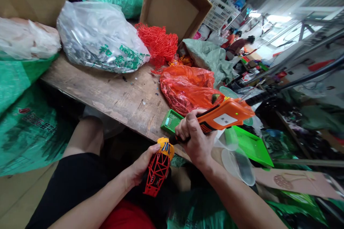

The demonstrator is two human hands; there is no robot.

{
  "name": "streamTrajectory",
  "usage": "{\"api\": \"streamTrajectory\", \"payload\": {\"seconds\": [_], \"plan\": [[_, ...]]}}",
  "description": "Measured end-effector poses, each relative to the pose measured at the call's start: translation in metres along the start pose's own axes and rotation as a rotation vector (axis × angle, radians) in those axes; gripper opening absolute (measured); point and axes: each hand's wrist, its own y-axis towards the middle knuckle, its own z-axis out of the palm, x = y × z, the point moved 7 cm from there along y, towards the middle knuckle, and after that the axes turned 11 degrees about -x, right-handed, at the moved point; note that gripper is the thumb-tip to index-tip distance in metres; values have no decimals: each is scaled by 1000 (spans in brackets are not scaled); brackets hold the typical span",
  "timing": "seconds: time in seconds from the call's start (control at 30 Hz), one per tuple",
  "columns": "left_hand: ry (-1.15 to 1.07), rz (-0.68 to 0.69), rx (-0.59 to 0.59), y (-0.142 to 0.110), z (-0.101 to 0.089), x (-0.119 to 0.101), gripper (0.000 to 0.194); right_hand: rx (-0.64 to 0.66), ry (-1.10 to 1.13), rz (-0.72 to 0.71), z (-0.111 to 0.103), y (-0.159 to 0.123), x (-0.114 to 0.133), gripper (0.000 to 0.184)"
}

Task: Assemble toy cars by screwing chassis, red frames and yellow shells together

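The left hand (142,162) is closed around a red-and-yellow toy frame (158,167), thumb lying against the yellow end and the other fingers mostly hidden behind it. The frame sits tilted in this grip, its yellow end pointing up and away from the person, its red lattice slanting down toward the lap, just off the near edge of the wooden table (107,94).

The right hand (197,134) is wrapped firmly around the black handle of an orange electric screwdriver (227,114). The tool slants down to the left, its dark nose at the frame's yellow end; whether the bit touches a screw cannot be seen. A white label and a small green light show on its body.

Just behind the right hand stands a small green perforated basket (170,123); to its right are a bright green tray (252,146) and translucent tubs (238,170). Beyond the basket lies a red plastic bag (185,87), then a heap of red lattice pieces (158,43) beside a clear plastic bag (99,37), with an open cardboard box (173,3) behind.
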Motion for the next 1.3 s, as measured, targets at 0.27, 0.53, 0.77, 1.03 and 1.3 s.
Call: {"api": "streamTrajectory", "payload": {"seconds": [0.27,0.53,0.77,1.03,1.3], "plan": [[57,46,-69,-5,-2,-6,60,-34,-38,68,3,-2,-13,28],[114,189,-46,-12,7,-11,67,16,1,97,7,-3,0,25],[414,543,-2,-47,31,-39,45,57,65,39,4,-19,51,21],[937,702,-311,-85,46,-51,43,132,87,-25,-8,-35,85,9],[1332,1292,-349,-116,70,-60,53,111,43,-23,-15,-35,89,12]]}}
